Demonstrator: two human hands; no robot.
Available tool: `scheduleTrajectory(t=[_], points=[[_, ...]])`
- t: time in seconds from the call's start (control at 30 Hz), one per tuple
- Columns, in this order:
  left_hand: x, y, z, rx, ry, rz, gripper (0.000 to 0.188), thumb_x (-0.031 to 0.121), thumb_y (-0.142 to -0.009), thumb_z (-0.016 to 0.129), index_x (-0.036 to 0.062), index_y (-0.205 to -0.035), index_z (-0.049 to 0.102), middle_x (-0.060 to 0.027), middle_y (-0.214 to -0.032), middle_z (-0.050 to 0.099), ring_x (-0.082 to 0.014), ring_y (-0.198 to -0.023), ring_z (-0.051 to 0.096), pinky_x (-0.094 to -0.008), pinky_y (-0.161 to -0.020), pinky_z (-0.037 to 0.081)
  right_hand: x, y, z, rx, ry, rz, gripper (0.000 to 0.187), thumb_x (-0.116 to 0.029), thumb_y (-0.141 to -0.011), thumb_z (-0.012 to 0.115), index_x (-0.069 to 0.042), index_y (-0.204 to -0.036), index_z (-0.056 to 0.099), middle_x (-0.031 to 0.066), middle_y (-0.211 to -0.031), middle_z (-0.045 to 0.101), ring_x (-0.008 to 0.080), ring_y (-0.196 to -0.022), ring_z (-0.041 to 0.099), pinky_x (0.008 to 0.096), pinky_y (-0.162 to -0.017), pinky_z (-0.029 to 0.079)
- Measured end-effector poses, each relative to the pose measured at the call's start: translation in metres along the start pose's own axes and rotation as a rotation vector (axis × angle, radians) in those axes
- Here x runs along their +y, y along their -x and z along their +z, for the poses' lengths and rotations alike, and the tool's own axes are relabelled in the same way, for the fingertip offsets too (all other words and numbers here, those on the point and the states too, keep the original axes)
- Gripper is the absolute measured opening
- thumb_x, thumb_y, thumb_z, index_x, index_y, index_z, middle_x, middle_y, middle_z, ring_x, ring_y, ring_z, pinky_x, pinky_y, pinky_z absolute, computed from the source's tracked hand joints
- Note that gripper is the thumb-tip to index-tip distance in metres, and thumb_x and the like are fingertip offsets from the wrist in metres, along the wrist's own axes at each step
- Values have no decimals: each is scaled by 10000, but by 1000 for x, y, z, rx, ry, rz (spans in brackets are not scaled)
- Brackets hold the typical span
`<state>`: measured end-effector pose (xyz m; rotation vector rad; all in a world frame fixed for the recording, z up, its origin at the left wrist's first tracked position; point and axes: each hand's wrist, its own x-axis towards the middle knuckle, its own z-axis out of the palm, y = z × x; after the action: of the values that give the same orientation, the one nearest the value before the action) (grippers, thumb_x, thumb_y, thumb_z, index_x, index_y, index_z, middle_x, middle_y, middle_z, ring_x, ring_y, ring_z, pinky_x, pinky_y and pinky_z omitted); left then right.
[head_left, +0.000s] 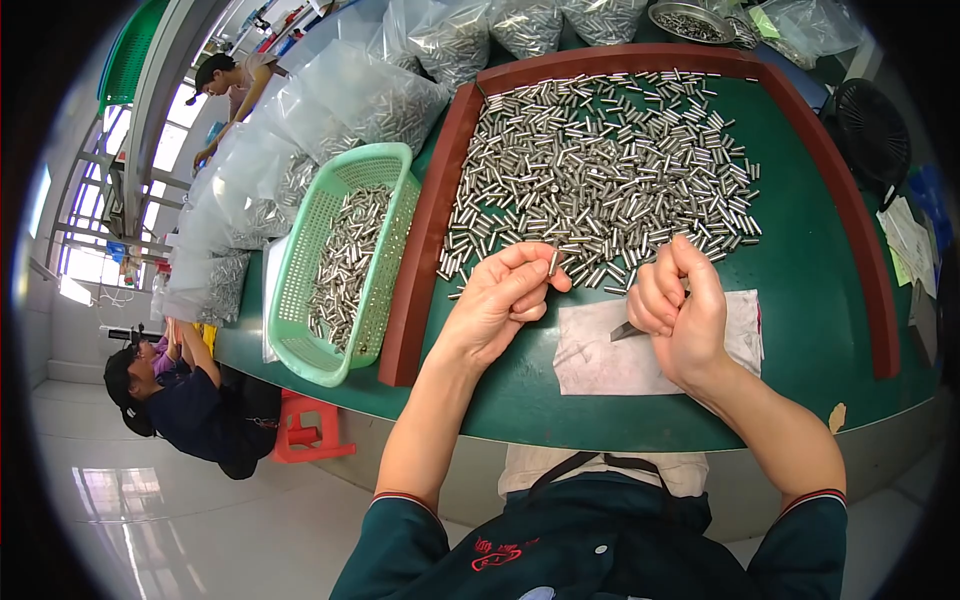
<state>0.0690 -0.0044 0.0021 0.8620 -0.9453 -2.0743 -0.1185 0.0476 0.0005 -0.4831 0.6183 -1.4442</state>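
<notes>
My left hand [500,300] pinches a short shiny metal pin [553,262] between thumb and fingertips, just in front of the pile. My right hand [685,315] is curled closed around a dark flat tool, its grey tip [624,331] poking out beside the fingers; the rest of it is hidden in the palm. Below that hand lies a stained white cloth [600,365]. A wide heap of loose metal pins [600,170] spreads over the green tabletop beyond both hands.
A reddish-brown wooden frame [425,250] borders the heap on three sides. Left of it stands a light-green basket [408,200] holding more pins [345,260]. Filled clear bags [400,105] line the back left. A black fan [872,130] is at right; two people work at left.
</notes>
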Motion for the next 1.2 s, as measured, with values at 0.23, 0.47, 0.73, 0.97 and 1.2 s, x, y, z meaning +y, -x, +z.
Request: scheduleTrajectory(t=[0.23,0.47,0.73,0.97,1.2], points=[[-3,0,4,-22,-74,-46,127,74,-839,507,5,-933,558,-83,-761,596,-6,-452,283,-154,-406,225,-3,3,-1,-33,-21,-15,416,-274,-899,294,-114,-515,266,-12,-409,251,74,-364,165,228,-367,166],[-10,6,24,-84,-200,-186,129,67,-825,517,-4,-923,561,-63,-742,592,-7,-440,286,-164,-396,207,-22,7,8,-267,-94,-323,405,-247,-903,242,-106,-524,268,-6,-412,261,84,-372,178,242,-388,200],[-20,5,33,-132,-335,-179,119,75,-820,539,19,-924,552,-27,-736,615,15,-467,320,-142,-402,242,-16,11,8,-278,-79,-300,405,-234,-907,249,-98,-526,274,-4,-424,268,84,-382,198,241,-391,218],[-21,5,32,-106,-310,-192,118,72,-817,542,14,-920,548,-35,-736,613,12,-464,320,-145,-399,235,-15,12,6,-275,-28,-294,419,-242,-909,261,-98,-515,277,-4,-430,272,81,-386,204,236,-390,222],[-18,5,32,-85,-261,-226,122,79,-814,548,15,-919,545,-59,-735,603,-1,-466,323,-149,-403,238,-15,12,7,-284,-31,-312,410,-229,-909,258,-95,-523,280,-5,-432,273,79,-388,205,237,-393,222]])
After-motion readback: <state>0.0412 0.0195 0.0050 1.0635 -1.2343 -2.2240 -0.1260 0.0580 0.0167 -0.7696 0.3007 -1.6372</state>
